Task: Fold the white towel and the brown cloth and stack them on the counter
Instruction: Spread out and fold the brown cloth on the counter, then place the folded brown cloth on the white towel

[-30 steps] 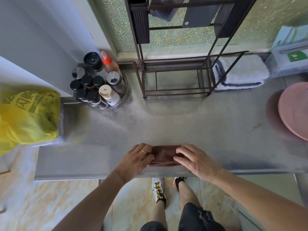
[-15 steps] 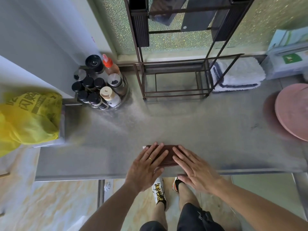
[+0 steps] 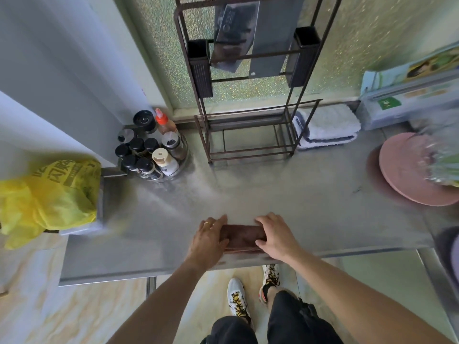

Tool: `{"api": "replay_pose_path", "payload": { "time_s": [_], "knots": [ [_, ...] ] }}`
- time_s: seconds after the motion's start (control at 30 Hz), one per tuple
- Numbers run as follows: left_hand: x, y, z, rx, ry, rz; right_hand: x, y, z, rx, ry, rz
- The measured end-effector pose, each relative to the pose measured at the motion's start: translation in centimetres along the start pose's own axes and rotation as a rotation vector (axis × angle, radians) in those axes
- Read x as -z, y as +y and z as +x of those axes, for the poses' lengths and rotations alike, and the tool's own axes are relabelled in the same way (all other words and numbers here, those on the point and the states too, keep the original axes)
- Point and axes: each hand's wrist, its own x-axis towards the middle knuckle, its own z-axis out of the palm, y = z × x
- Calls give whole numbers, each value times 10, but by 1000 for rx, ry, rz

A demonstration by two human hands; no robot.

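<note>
The brown cloth lies folded into a small thick rectangle near the front edge of the steel counter. My left hand grips its left end, fingers curled around it. My right hand grips its right end the same way. The white towel lies folded with a dark border at the back right of the counter, beside the wire rack, far from both hands.
A dark wire rack stands at the back middle. A round tray of spice bottles sits at the back left, a yellow plastic bag at the far left. A pink round board and boxes occupy the right.
My hands lay flat on top of the cloth half a second ago; now they have slid to its two ends and closed around it. The camera view has tilted up slightly.
</note>
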Motion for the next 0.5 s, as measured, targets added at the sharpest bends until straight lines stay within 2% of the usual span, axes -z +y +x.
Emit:
{"api": "replay_pose_path", "payload": {
  "time_s": [0.1,0.3,0.4,0.5],
  "knots": [
    [5,8,5,29,-36,-13,10,3,-4,-50,-91,50],
    [6,66,30,117,-132,-289,63,66,-16,-212,-191,363],
    [1,119,57,80,-149,-367,93,126,-11,-280,-107,520],
    [-3,188,92,13,-73,-465,141,170,-3,-371,29,713]
  ]
}}
